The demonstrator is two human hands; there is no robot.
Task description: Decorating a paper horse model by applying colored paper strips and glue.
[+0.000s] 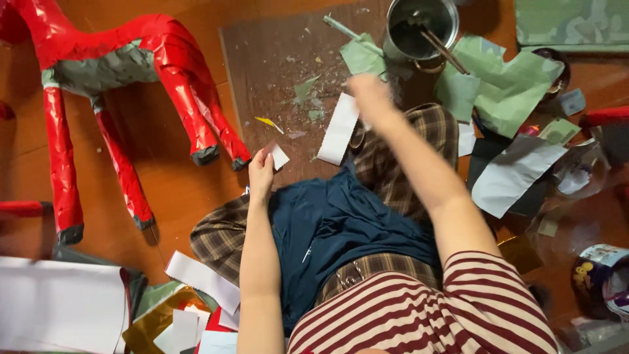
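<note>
While the left hand (261,174) pinches a small white paper scrap (279,156) by its near corner, light, limp and easily creased, the blurred right hand (370,97) reaches beyond toward the pot (422,29), grip impossible to tell.

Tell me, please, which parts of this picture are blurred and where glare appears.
In the head view, the right hand is smeared by motion blur; the left hand and its small white paper piece stay sharp; glare streaks the red horse figure.
</note>
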